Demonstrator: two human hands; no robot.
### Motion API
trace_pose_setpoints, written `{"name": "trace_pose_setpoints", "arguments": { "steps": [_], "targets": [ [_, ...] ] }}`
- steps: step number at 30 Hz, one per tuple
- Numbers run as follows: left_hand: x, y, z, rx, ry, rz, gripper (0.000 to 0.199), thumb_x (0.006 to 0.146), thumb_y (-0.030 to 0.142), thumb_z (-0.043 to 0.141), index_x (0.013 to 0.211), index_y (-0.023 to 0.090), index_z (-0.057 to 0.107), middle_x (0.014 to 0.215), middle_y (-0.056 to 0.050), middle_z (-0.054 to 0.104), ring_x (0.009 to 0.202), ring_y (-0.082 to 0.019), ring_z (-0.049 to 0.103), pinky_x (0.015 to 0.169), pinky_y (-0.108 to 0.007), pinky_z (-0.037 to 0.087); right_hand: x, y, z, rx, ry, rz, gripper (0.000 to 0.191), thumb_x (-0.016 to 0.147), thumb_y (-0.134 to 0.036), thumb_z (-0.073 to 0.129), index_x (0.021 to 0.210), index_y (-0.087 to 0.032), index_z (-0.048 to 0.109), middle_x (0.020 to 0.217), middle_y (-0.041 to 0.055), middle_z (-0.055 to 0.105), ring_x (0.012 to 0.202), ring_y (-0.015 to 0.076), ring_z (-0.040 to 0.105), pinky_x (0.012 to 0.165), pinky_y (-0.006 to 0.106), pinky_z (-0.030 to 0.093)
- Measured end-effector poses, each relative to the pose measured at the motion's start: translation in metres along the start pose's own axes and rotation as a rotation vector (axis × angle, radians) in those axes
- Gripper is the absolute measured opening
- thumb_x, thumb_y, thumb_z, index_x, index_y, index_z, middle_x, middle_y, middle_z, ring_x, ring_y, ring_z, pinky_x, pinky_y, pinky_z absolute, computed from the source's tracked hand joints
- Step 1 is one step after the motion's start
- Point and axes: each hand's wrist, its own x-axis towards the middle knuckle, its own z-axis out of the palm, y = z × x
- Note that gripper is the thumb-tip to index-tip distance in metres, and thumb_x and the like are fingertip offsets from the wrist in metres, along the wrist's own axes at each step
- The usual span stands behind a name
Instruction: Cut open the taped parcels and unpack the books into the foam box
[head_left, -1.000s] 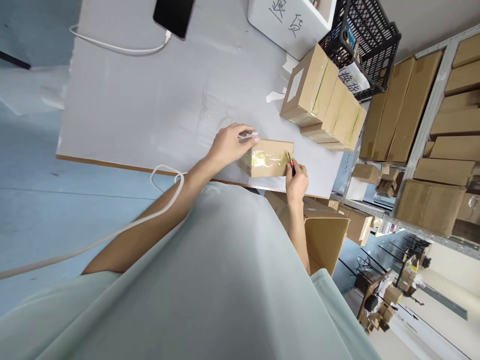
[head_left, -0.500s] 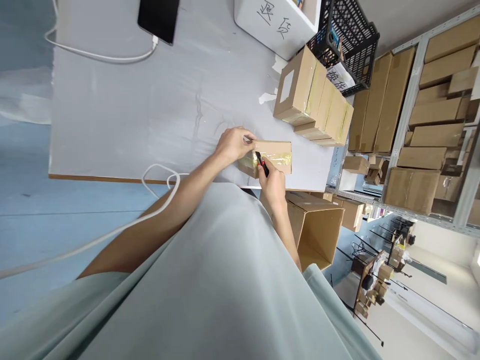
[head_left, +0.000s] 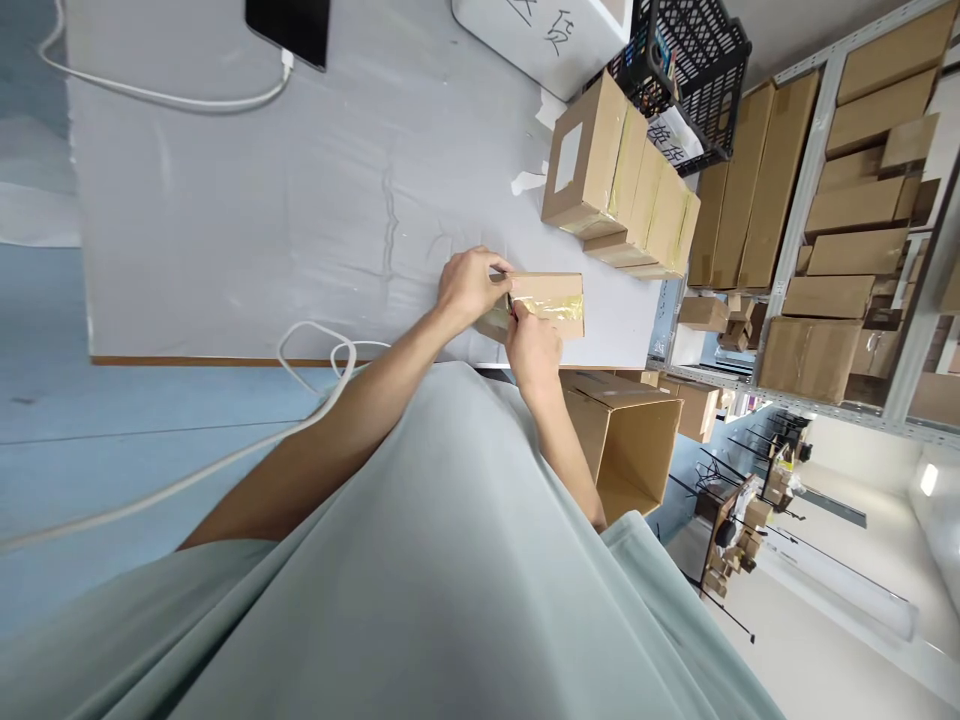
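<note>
A small cardboard box (head_left: 566, 290) with shiny yellowish tape lies near the table's front edge. My left hand (head_left: 472, 283) is at the box's left end, thumb and fingers pinched at its upper corner; what lies between them is too small to make out. My right hand (head_left: 532, 345) is closed around a cutter, mostly hidden by the fingers, with only a dark tip (head_left: 511, 303) showing at the box's left end, close to the left fingertips.
Taped boxes (head_left: 600, 165) stand at the back right, beside a white bin (head_left: 551, 45) and a black crate (head_left: 694, 75). A phone (head_left: 289, 28) with a white cable lies at the back left. An open carton (head_left: 637, 450) stands below the table edge.
My right hand has turned and moved slightly up and left over the box's end, covering the cutter's red and black handle. The whole view has shifted a little.
</note>
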Motion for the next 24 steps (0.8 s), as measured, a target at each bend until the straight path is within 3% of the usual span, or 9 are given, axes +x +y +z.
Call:
{"name": "trace_pose_setpoints", "arguments": {
  "steps": [11,14,17,21,24],
  "targets": [
    [0.0,-0.013,0.01,-0.041,0.071,-0.001,0.015,0.097,0.038,0.084,0.107,0.029,0.091,0.122,-0.007,0.087,0.103,-0.031,0.081,0.102,-0.047,0.062,-0.017,0.01,0.016,-0.063,-0.093,0.013,0.045,0.12,-0.011,0.039,0.152,-0.02,0.069,0.129,0.0196,0.085,0.121,0.0276,0.084,0.1,0.035,0.064],
    [-0.004,-0.016,0.011,-0.024,0.077,0.022,0.015,0.097,0.035,0.082,0.108,0.03,0.09,0.121,-0.006,0.086,0.098,-0.029,0.08,0.1,-0.046,0.063,-0.031,0.022,0.022,-0.021,-0.145,0.018,0.041,0.122,-0.018,0.043,0.153,-0.021,0.07,0.126,0.0179,0.087,0.116,0.0286,0.085,0.096,0.035,0.064],
    [-0.009,-0.019,0.009,0.004,0.088,0.052,0.018,0.099,0.032,0.077,0.113,0.03,0.089,0.122,-0.006,0.085,0.095,-0.028,0.079,0.101,-0.047,0.063,-0.047,0.043,0.026,0.089,-0.118,-0.015,0.039,0.124,-0.029,0.046,0.154,-0.026,0.07,0.123,0.0129,0.089,0.111,0.0297,0.085,0.094,0.035,0.063],
    [-0.018,-0.005,0.012,0.094,0.128,0.128,0.029,0.101,0.027,0.07,0.127,0.031,0.084,0.132,-0.008,0.081,0.121,-0.033,0.075,0.116,-0.052,0.06,-0.049,0.083,0.025,0.271,0.039,-0.008,0.044,0.124,-0.034,0.045,0.161,-0.029,0.068,0.128,0.0094,0.089,0.11,0.0292,0.086,0.093,0.033,0.061],
    [-0.023,0.022,0.03,0.168,0.099,0.243,0.038,0.101,0.023,0.067,0.135,0.032,0.08,0.15,-0.009,0.075,0.147,-0.038,0.064,0.128,-0.059,0.053,-0.033,0.118,0.027,0.34,0.136,0.056,0.046,0.122,-0.03,0.045,0.161,-0.026,0.069,0.129,0.0105,0.089,0.111,0.0291,0.086,0.094,0.032,0.062]
  ]
}}
